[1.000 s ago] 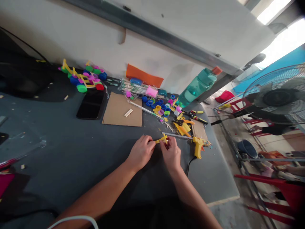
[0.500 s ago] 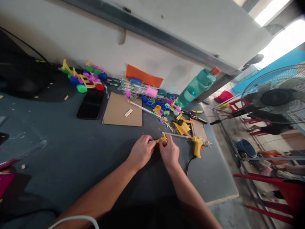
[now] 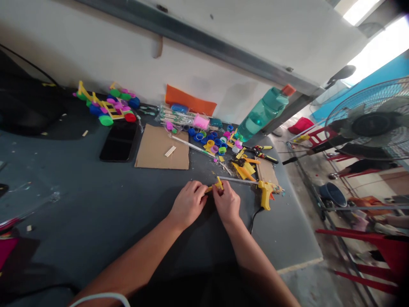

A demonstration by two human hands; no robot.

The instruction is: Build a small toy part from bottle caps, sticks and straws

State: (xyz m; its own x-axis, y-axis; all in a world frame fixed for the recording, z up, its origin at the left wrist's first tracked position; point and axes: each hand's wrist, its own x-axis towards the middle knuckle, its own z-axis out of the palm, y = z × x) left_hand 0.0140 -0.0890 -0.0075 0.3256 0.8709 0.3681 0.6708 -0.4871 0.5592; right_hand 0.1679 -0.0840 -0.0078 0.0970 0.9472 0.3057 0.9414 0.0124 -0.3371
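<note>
My left hand and my right hand meet over the near middle of the table. Between them is a small yellow stick piece, with one short stick standing up from it. Left fingertips pinch its left end; right thumb and fingers close on its right end, hiding part of it. Just right of my hands lies a yellow glue gun, a long glue stick reaching from its back toward my right hand. Beyond my hands is a cardboard sheet bearing small pale sticks.
A black phone lies left of the cardboard. Behind it stand small wheeled models with bottle-cap wheels. Loose bottle caps, pliers and a green bottle fill the back right. A fan stands beyond the table's right edge.
Both hands stay closed on the yellow stick piece, which has turned slightly between the fingers. The camera view has shifted a little; things on the table keep their places.
</note>
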